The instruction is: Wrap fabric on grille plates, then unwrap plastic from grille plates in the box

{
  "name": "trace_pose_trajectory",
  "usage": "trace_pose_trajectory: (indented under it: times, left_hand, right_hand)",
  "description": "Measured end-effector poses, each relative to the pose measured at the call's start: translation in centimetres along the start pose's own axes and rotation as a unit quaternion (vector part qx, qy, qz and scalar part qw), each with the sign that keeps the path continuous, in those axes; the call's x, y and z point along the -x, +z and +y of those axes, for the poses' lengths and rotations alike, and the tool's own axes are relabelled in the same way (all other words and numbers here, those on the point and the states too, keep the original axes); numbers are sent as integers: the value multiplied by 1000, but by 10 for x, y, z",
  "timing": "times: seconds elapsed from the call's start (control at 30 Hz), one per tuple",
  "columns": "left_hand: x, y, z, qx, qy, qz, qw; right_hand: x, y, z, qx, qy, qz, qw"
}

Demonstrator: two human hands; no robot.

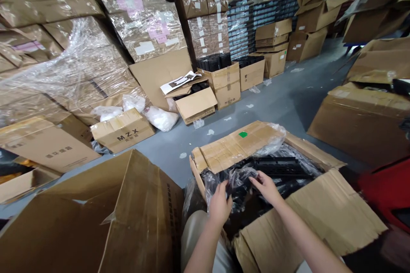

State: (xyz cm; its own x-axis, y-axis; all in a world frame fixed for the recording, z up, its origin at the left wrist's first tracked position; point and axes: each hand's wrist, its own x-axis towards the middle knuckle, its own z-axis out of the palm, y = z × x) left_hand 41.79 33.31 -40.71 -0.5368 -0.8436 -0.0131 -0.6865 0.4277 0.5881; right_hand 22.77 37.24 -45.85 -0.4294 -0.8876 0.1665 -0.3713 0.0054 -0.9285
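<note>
An opened cardboard box stands in front of me, its flaps folded outward. Inside lie black slotted plastic parts among crumpled clear plastic. My right hand pinches a clear plastic bag between thumb and fingertips at its right side. On the bag's left side, my left hand has curled fingers that close on the film; its fingertips are partly hidden. Dark contents show through and below the bag, but their shape is unclear.
A tall open carton stands close on my left. Stacked wrapped cartons line the back, with smaller boxes and white bags before them. More cartons and a red object are at right. Plastic scraps litter the grey floor.
</note>
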Motion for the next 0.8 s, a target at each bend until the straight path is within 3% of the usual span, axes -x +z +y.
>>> trace_pose_trajectory:
  times: [0.13, 0.2, 0.3, 0.4, 0.5, 0.6, 0.7, 0.8]
  left_hand:
    - [-4, -9, 17, 49, 21, 63, 997]
    - [-9, -13, 25, 19, 28, 87, 996]
    - [-19, -16, 29, -52, 46, 75, 995]
    - [-26, -13, 25, -26, 70, 98, 992]
    - [-29, -8, 18, 118, 33, 134, 983]
    - [-33, -10, 17, 284, 12, 144, 948]
    - [-40, -21, 21, 414, -14, 184, 891]
    - [-46, -42, 27, 523, -63, 204, 825]
  right_hand:
    - [3, 4, -17, 81, -43, 44, 995]
    - [7, 7, -24, 140, -76, 61, 985]
    - [12, 8, -28, 176, -90, 60, 978]
    - [14, 7, -23, 148, -81, 27, 985]
    - [13, 5, -13, 55, -54, -35, 996]
    - [11, 3, -3, -27, -27, -101, 994]
    - [7, 4, 4, -48, -4, -152, 987]
    - [3, 7, 9, -41, 14, -144, 989]
